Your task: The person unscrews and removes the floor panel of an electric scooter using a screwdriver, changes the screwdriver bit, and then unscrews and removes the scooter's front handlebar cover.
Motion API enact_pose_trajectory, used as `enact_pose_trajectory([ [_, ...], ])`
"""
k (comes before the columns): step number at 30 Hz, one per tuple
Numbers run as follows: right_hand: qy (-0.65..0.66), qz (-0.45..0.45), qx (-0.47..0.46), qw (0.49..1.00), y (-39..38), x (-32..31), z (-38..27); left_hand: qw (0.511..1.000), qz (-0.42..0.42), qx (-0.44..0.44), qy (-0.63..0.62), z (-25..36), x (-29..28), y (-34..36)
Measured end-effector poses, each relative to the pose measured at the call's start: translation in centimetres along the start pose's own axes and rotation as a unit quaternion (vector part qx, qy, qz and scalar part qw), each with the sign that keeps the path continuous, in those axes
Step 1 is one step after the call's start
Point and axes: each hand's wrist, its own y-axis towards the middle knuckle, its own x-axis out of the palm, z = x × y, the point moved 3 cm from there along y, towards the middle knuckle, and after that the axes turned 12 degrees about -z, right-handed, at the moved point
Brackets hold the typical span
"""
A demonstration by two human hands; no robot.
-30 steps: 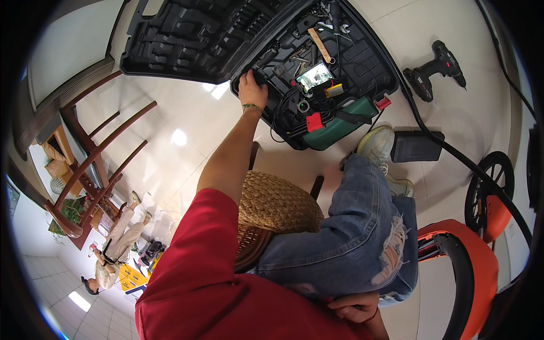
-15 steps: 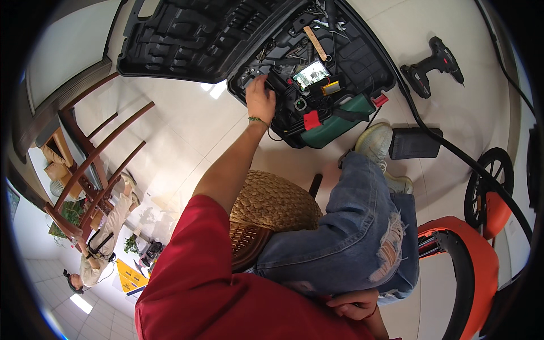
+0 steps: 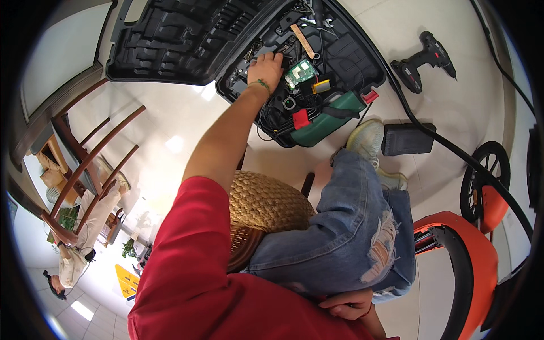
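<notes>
My left hand (image 3: 265, 71) reaches into an open black toolbox (image 3: 368, 71) on the floor. Its fingers curl down among the tools, with their tips hidden, so what they hold cannot be made out. Right beside it lie a green circuit board (image 3: 300, 73) and a yellow battery pack (image 3: 321, 86). A wooden-handled tool (image 3: 303, 41) and several wrenches (image 3: 326, 24) sit farther back. Toward the near side are a red piece (image 3: 301, 118), black cables and a green case (image 3: 323, 126). My right hand (image 3: 348, 305) rests in my lap, loosely closed with nothing visible in it.
A cordless drill (image 3: 426, 59) and a black box (image 3: 409, 139) lie on the floor to the right, near a black cable (image 3: 447, 144). An orange wheeled frame (image 3: 481, 263) stands at lower right. Beside my legs is a woven stool (image 3: 269, 201). Another person (image 3: 73, 263) is at far left.
My left hand has moved farther into the toolbox and slightly right, its fingers now more curled. The view has shifted a little. At far left, the other person has bent lower. My right hand stays put.
</notes>
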Motion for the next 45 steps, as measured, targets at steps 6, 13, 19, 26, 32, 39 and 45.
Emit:
enact_pose_trajectory([
  [6, -0.010, -0.002, -0.002, 1.000, 0.0, -0.1, 0.0, 0.989, -0.082, -0.097, -0.081, -2.9, -0.2, -0.8],
  [13, -0.015, 0.014, 0.019, 1.000, 0.5, -0.1, -0.3, 0.985, 0.023, -0.121, -0.124, -4.9, 0.9, -1.4],
  [19, -0.001, 0.013, 0.016, 1.000, 0.3, -0.1, 0.1, 0.973, 0.135, -0.140, -0.125, -5.1, -0.8, 0.1],
  [26, 0.012, 0.001, 0.020, 1.000, 0.0, -0.1, 0.3, 0.986, 0.143, -0.040, -0.079, -0.7, -2.6, 2.3],
  [32, 0.003, -0.012, 0.020, 1.000, -0.3, -0.4, 0.7, 0.992, 0.090, -0.064, -0.056, -0.6, -0.3, 2.4],
  [39, -0.012, -0.021, 0.009, 1.000, -0.4, -0.3, 0.6, 0.980, 0.139, -0.097, -0.102, 1.8, 0.1, 3.2],
  [45, -0.020, -0.018, 0.017, 0.999, 0.7, -0.1, -0.3, 0.983, 0.123, -0.105, -0.083, 2.1, 0.4, 4.4],
])
